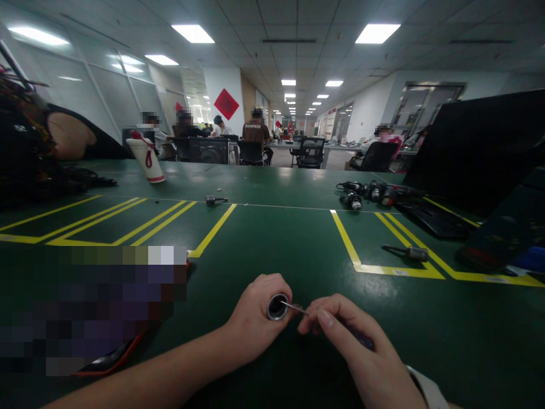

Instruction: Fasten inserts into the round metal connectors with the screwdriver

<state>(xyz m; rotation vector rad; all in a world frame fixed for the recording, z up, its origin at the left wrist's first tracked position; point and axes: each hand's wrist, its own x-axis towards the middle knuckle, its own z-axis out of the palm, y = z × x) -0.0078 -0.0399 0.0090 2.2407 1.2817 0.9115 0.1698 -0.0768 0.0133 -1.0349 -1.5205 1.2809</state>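
Slim tool (300, 309) in our right hand (351, 329), tip at the mouth of the hollow part (274, 313) in our left hand (258, 309).
Hands near, apart: left wrapped round the part, right pinching the tool. Key relation, we judge: the tool's long axis runs from our right hand leftward and slightly away, to the mouth; tip inside or just in front, we can't tell. Mouth faces us; part's length hidden in our left hand. So the part lies left of our right hand. Beyond and right of our right hand, a metal piece (412, 253) on the surface (293, 238); farther, ahead-left of our left hand, a smaller piece (211, 200).
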